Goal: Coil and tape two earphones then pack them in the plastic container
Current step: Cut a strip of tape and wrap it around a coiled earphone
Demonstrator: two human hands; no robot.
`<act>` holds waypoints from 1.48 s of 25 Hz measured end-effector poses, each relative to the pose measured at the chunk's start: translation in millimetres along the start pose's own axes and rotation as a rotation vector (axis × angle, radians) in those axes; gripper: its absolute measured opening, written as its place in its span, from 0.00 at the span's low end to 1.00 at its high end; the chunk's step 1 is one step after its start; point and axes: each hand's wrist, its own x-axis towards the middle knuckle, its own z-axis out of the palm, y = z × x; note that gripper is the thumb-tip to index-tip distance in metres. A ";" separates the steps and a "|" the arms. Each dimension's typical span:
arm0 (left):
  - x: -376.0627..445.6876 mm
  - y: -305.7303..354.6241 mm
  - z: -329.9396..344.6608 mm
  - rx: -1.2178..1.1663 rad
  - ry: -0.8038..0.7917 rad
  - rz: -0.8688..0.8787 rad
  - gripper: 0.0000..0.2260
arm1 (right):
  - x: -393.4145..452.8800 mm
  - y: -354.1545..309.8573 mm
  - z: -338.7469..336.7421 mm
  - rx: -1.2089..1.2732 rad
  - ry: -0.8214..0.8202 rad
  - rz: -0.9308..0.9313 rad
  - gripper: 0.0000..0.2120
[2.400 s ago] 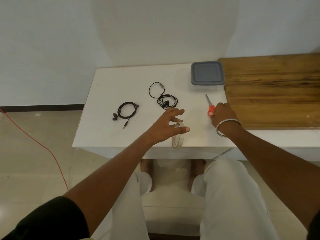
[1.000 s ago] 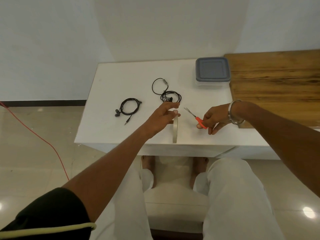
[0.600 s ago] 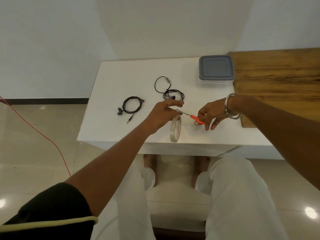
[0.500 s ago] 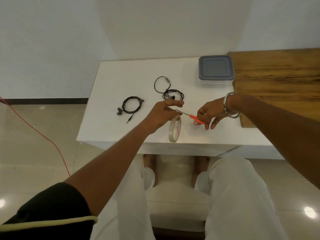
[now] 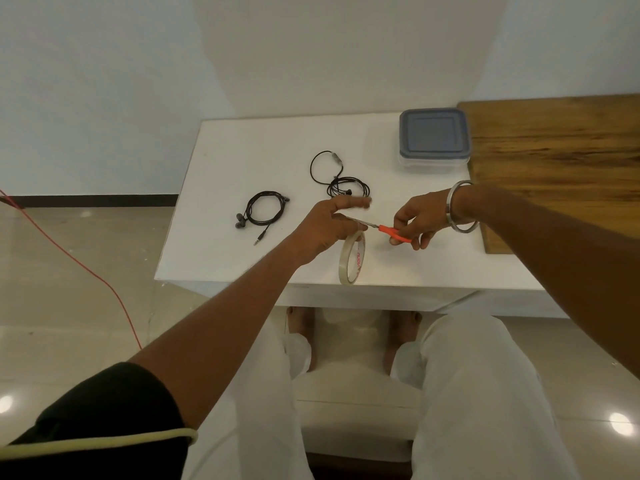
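Note:
Two black earphones lie on the white table [image 5: 239,147]: a coiled one [image 5: 265,213] at the left and a looser one [image 5: 341,183] further back. My left hand [image 5: 325,228] pinches a strip pulled up from the clear tape roll [image 5: 350,263], which stands on edge near the table's front. My right hand [image 5: 417,218] grips orange-handled scissors [image 5: 389,231], and their blades point at the strip beside my left fingers. The plastic container [image 5: 433,142] with its grey lid on sits at the back right.
A wooden board [image 5: 561,150] covers the table's right side, next to the container. A red cable [image 5: 86,268] runs across the tiled floor at the left. My knees are below the table's front edge.
My right hand lifted the scissors off the table and brought them left to the tape strip. My left hand raised the tape end. Over the last half second almost nothing moved.

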 end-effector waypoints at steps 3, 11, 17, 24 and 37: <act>1.1 -0.2 0.7 -0.006 0.004 -0.011 0.23 | -1.7 4.0 -0.4 -0.035 0.054 -0.029 0.15; -2.1 -5.1 -1.1 -0.119 0.009 -0.033 0.24 | -3.1 46.3 0.5 -0.523 0.491 0.212 0.24; 0.0 -2.2 -2.5 -0.101 0.004 0.000 0.26 | -1.9 37.6 11.9 -0.392 0.637 0.327 0.15; 1.7 3.6 0.5 -0.047 0.034 0.052 0.26 | 8.2 0.7 47.5 0.046 0.316 -0.336 0.15; 14.9 2.0 22.4 -0.067 0.312 0.037 0.22 | -10.9 11.5 39.7 0.458 0.391 -0.294 0.10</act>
